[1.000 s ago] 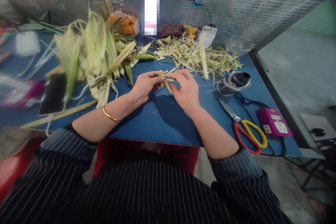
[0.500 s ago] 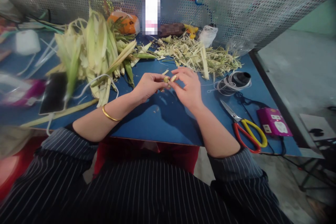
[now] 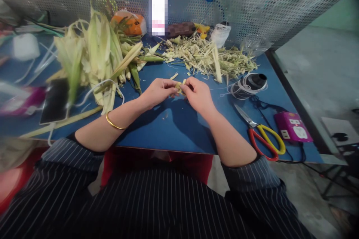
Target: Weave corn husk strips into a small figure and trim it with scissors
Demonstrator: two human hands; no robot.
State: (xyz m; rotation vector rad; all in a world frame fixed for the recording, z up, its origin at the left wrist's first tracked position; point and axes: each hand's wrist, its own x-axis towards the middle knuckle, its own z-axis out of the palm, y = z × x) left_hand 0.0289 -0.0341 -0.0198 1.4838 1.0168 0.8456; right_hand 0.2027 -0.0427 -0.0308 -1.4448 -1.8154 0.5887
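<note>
Husk strip (image 3: 178, 86) sits pinched between the fingertips of the left hand (image 3: 158, 91) and right hand (image 3: 198, 95), above the blue table (image 3: 157, 130), left of the scissors (image 3: 254, 125).

A purple socket box (image 3: 291, 126) sits near the front right corner of the blue worktop (image 3: 151, 130), while a dark-screened phone (image 3: 54, 101) lies towards the front left. Along the back edge are an orange packet (image 3: 135, 25), a brown checked item (image 3: 180, 30), a yellow object (image 3: 203, 31) and a white bag (image 3: 220, 36).
</note>
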